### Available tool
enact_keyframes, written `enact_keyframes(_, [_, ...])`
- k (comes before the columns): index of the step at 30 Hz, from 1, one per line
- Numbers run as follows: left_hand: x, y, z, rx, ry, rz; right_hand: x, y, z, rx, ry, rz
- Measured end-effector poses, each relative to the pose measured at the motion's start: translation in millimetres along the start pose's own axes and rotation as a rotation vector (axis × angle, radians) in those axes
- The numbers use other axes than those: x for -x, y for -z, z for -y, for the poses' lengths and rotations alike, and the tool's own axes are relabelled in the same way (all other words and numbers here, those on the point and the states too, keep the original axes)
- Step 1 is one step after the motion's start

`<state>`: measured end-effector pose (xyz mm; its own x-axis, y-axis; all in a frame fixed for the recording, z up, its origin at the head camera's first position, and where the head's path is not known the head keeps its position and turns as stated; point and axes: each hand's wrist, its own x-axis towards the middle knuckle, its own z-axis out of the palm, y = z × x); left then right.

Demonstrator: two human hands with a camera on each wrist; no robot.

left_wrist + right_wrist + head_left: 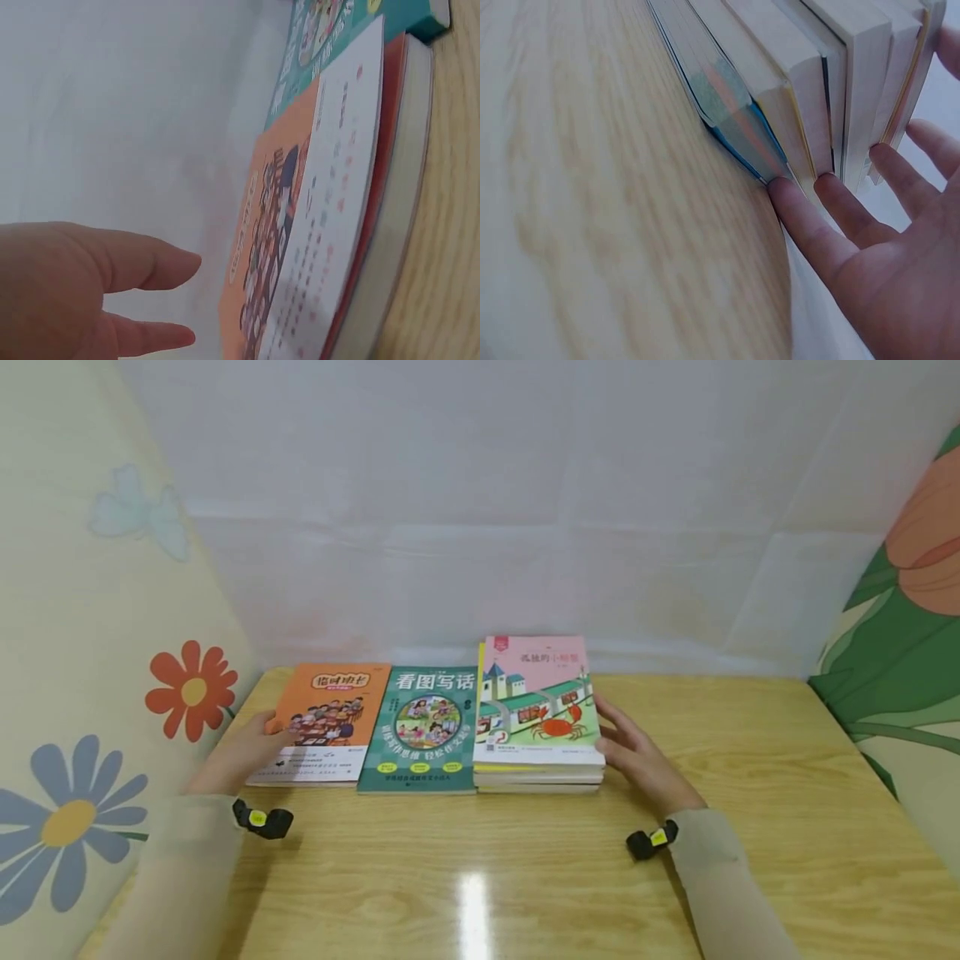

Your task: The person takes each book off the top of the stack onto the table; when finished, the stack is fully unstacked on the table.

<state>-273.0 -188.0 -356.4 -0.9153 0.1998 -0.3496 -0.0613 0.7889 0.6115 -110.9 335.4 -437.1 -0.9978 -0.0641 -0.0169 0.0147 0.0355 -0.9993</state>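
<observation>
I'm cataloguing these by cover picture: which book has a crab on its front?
The pink-topped book atop the stack touched by the right hand; the orange book and the teal book show no crab.

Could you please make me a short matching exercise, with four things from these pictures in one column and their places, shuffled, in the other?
Things
1. Book with a crab on its cover
2. Book with a round picture on its cover
3. Book with a group at desks on its cover
4. Right hand

Places, as the head view shows them
A. Leftmost in the row of books
B. At the right side of the stack, fingertips touching it
C. On top of the stack
D. Flat on the table, in the middle of the row

Right pairs: 1-C, 2-D, 3-A, 4-B
</observation>
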Motion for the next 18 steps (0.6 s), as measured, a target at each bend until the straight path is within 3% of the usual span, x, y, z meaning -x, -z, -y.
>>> enact_keyframes(4, [3.2, -15.0, -18.8, 0.031, -0.067, -0.065, 0.5, -0.4, -0.7, -0.002, -0.004, -0.006])
enact_keyframes(11, [8.4, -55.9, -61.4, 0.122, -0.353, -0.176, 2.2, -2.4, -0.9, -0.009, -0.009, -0.007])
enact_keyframes(14, [12.4, -76.7, -79.7, 0.243, -0.425, -0.162, 2.0, -2.5, -0.2, -0.008, -0.012, -0.007])
enact_keyframes(18, [13.3, -103.6, -100.2, 0.471, -0.458, -0.034, 1.6, -1.7, 0.7, -0.005, -0.007, -0.006])
